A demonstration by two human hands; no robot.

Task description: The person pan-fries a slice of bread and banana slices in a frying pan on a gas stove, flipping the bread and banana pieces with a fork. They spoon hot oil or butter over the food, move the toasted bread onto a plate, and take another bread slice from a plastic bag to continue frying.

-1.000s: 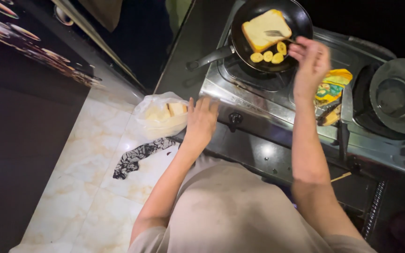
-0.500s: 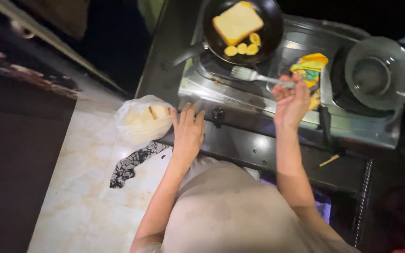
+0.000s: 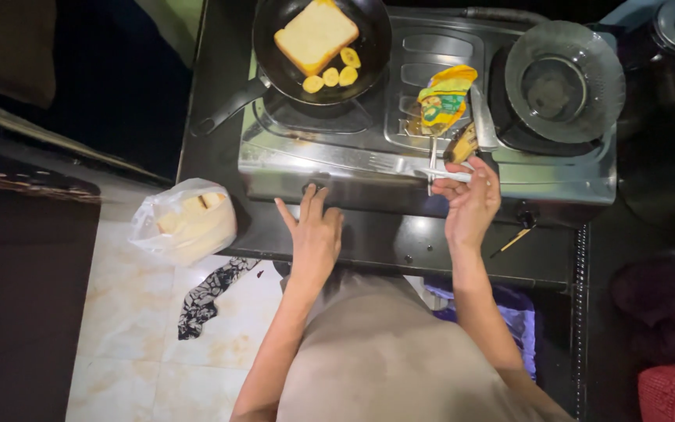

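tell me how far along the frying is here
Done: a bread slice and banana slices lie in the frying pan on the stove. In hand: the right hand holds a white utensil; the left hand touches the stove knob. Left: more bread sits in the bag.

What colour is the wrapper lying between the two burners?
Mostly yellow with green and red print: wrapper, head view.
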